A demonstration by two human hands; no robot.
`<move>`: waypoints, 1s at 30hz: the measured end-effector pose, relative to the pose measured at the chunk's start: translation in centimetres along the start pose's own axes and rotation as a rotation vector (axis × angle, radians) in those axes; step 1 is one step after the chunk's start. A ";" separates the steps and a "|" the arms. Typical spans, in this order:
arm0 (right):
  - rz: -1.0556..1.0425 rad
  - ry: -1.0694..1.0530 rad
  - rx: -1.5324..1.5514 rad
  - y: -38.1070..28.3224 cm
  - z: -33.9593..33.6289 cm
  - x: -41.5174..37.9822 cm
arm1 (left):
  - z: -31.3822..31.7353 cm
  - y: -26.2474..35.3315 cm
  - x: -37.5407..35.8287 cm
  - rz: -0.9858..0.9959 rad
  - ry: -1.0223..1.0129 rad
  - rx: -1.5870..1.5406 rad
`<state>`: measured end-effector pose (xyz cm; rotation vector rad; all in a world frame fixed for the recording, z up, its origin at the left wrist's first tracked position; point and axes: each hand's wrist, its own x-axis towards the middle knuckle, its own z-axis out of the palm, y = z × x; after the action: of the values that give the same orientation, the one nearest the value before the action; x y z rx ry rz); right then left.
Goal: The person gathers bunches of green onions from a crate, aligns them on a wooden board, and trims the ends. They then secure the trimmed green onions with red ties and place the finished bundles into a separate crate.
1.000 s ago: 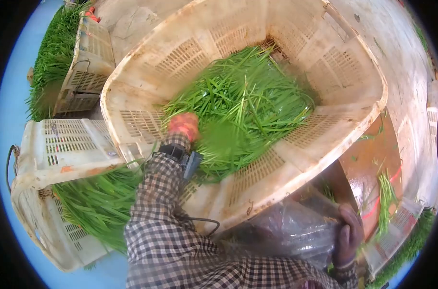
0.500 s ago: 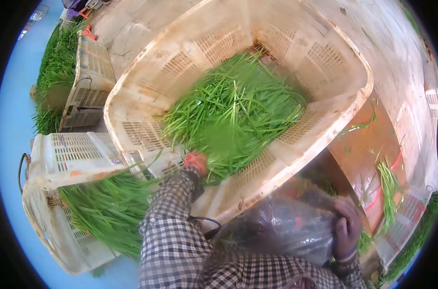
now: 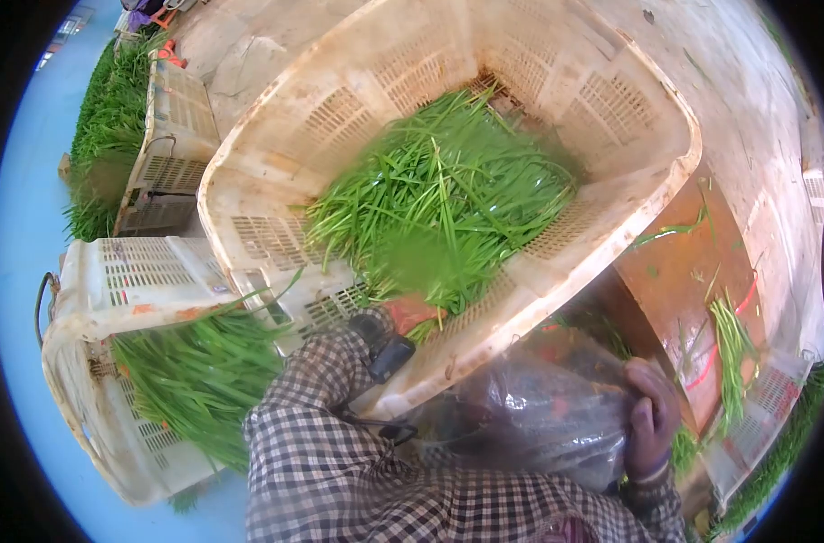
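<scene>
Green leaf blades [image 3: 448, 185] lie penned by a slatted plastic crate's [image 3: 634, 149] walls, left hand [image 3: 414, 314] at their edge, grip impossible to tell, right hand [image 3: 652, 421] clutching a clear bag [image 3: 543, 407], seemingly steadying it.

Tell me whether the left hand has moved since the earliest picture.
Yes: the left hand has shifted rightward and toward the near side of the large crate.

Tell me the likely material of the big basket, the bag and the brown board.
Big basket: probably moulded plastic, dull and stained; off-white slotted walls suggest it.
Bag: seemingly thin, see-through plastic film, glossy; it creases and shows bright highlights.
Brown board: possibly coated wood, its flat face shiny in places; plastic cannot be ruled out.
</scene>
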<state>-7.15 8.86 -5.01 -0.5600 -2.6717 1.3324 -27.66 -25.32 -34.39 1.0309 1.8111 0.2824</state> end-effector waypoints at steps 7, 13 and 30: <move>0.006 -0.068 -0.004 -0.5 -0.5 0.8 | -3.8 1.4 -0.5 0.119 0.000 0.148; 0.241 -0.162 0.098 -2.9 -2.4 4.4 | -10.0 0.2 -8.3 0.142 -0.046 0.454; -1.023 -0.726 -0.225 -10.3 13.9 15.2 | -12.7 12.5 -10.1 0.577 0.280 -0.160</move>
<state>-27.65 -1.62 -6.49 1.3604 -2.8130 0.9762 -30.34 -22.20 -14.36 1.4375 1.6591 0.9459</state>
